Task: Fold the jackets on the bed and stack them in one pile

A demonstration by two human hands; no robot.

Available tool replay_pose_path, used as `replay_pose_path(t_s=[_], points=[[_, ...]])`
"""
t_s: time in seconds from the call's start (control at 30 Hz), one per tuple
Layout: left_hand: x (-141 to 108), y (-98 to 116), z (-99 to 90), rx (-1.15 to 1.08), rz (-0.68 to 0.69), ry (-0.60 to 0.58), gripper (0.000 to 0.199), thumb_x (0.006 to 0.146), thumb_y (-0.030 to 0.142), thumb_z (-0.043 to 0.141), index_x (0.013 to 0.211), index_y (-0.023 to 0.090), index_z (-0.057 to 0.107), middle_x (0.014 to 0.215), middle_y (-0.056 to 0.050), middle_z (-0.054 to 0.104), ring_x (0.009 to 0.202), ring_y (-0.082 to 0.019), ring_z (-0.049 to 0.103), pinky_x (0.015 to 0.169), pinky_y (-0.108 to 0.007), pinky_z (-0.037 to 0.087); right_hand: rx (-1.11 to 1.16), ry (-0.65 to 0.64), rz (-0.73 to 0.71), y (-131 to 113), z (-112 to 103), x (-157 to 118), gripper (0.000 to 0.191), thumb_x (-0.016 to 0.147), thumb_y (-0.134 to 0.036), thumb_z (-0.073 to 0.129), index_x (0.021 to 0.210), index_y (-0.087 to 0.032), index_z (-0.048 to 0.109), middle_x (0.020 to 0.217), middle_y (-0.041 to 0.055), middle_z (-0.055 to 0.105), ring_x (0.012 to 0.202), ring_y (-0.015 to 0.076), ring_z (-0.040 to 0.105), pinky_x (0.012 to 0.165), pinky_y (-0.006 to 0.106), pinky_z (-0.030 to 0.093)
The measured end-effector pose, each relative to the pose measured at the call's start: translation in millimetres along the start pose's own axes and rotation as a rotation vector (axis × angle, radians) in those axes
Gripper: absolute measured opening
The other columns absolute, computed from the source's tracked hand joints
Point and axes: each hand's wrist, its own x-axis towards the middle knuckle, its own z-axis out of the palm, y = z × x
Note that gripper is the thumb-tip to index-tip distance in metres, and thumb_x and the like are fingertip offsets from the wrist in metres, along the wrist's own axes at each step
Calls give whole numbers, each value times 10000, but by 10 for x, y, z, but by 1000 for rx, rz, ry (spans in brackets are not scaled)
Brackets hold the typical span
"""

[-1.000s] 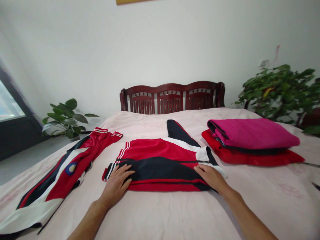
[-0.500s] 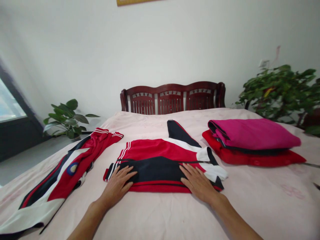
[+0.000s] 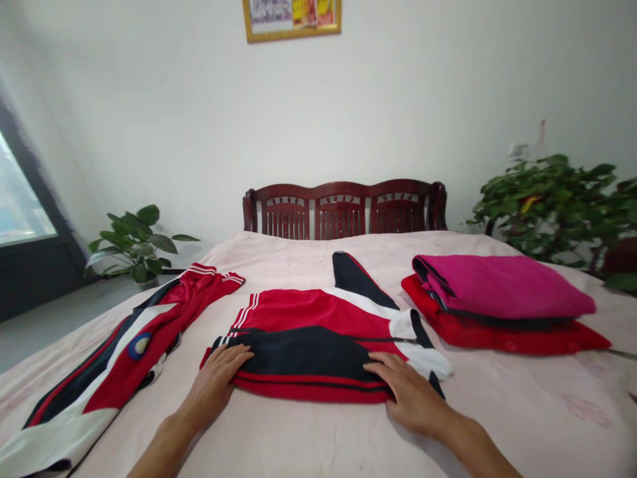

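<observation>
Red-and-black track jacket (image 3: 303, 362) observed folded at mid-bed on a pale pink bedsheet (image 3: 308, 438), its near edge pressed by the left hand (image 3: 212, 385) and right hand (image 3: 411, 392), both laid flat, unpinched, one at each end. Second track jacket (image 3: 119, 358) noted lying loosely to the left.

- folded tracksuit jacket (image 3: 303, 365) mid-bed, on bed (image 3: 318, 438)
- second tracksuit jacket (image 3: 124, 358) to its left
- folded clothes stack (image 3: 497, 305) to its right
- wooden headboard (image 3: 343, 212) behind
- plants (image 3: 134, 242) (image 3: 552, 206) flanking bed

Soft daylight is entering through a glaring glass window (image 3: 20, 192), faint shadows are falling, and the lens is bowing the white wall (image 3: 149, 133).
</observation>
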Motion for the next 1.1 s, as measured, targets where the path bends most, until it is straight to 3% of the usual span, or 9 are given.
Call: replay_pose_path(t_s=[0.13, 0.27, 0.47, 0.57, 0.63, 0.73, 0.87, 1.0, 1.1], points=[[58, -70, -29, -11, 66, 77, 647, 677, -20, 432, 1219, 248, 663, 1292, -40, 687, 1238, -228, 600, 1110, -443, 431, -153, 63, -13, -72, -43, 2, 565, 696, 17, 404, 1145, -208, 664, 1113, 92, 656, 1079, 242, 571, 968, 409, 430], [-90, -121, -212, -12, 123, 69, 476, 793, 44, 443, 1142, 249, 693, 1192, -55, 731, 1143, -220, 651, 1021, -380, 495, -128, 47, -32, -146, -107, -99, 493, 622, 9, 411, 976, -215, 670, 974, 68, 663, 981, 230, 580, 914, 385, 428], [-524, 13, -632, -111, 137, -197, 551, 760, 105, 568, 1258, 328, 646, 1283, -11, 692, 1195, -217, 629, 1061, -341, 467, 134, -233, 43, -271, -373, -383, 499, 628, -98, 507, 1067, -252, 688, 1055, 46, 692, 983, 224, 622, 856, 334, 461], [-347, 178, -867, -235, 0, -321, 449, 793, 301, 662, 1239, 355, 663, 1265, 14, 700, 1153, -220, 650, 1012, -314, 498, 268, -378, 58, -387, -642, -210, 434, 717, -312, 646, 1145, -270, 703, 1118, 40, 707, 994, 239, 645, 865, 330, 484], [-21, 314, -926, -316, -73, -312, 335, 905, 420, 548, 1201, 340, 684, 1233, 16, 712, 1118, -196, 660, 989, -299, 502, 317, -323, 18, -535, -729, 51, 484, 839, -457, 576, 1274, -257, 649, 1262, 62, 672, 1125, 248, 617, 981, 351, 455], [609, 500, -751, -337, -42, -252, 402, 969, 444, 423, 1207, 257, 687, 1242, -32, 709, 1153, -203, 637, 1039, -325, 466, 242, -205, -116, -839, -568, 515, 653, 931, -559, 445, 1467, -187, 471, 1517, 124, 469, 1398, 281, 408, 1169, 430, 283], [1272, 589, -193, -183, -58, -317, 480, 1009, 368, 297, 1357, 207, 586, 1432, -77, 585, 1338, -207, 512, 1151, -376, 355, 119, -135, -259, -1122, 15, 938, 640, 954, -547, 426, 1497, -207, 426, 1579, 123, 374, 1484, 295, 254, 1214, 501, 155], [1517, 412, 223, -77, -170, -380, 527, 993, 435, 327, 1464, 248, 469, 1589, -122, 366, 1464, -357, 318, 1122, -663, 267, 92, -141, -273, -1113, 437, 988, 595, 967, -554, 400, 1496, -281, 420, 1590, 93, 360, 1478, 288, 271, 1204, 527, 168], [1576, 186, 355, -40, -236, -384, 570, 993, 493, 292, 1520, 292, 371, 1629, -119, 272, 1480, -371, 272, 1109, -695, 241, 103, -134, -275, -1052, 504, 942, 578, 976, -566, 374, 1498, -322, 406, 1605, 68, 335, 1482, 276, 263, 1207, 525, 158]])
